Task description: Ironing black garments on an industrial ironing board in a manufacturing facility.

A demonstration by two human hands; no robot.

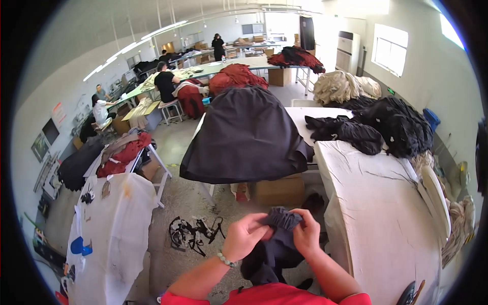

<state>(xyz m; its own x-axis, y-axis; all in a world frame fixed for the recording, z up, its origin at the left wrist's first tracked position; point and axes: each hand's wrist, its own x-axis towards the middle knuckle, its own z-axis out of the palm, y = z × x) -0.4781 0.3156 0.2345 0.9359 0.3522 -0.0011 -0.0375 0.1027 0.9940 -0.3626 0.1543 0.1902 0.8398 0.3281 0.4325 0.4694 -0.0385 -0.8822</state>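
In the head view, a dark garment (274,254) was held up in front of the person, its gathered band (283,218) bunched between the two hands. The band lay directly at the fingers, with its longer direction running roughly left to right, while the rest of the cloth dropped below it toward the red shirt (269,296). The left hand (245,238) was on the band's left end, thumb and fingers pinching the cloth; the right hand (307,235) was clasped on its right end, so neither was clearly nearer. How the hidden fingertips sat behind the folds could not be told. Beyond the hands, well apart from them, a large dark skirt-like piece (246,134) was draped with its wide edge toward the person. The white-covered table (378,208) stood to the right, nearer the right hand.
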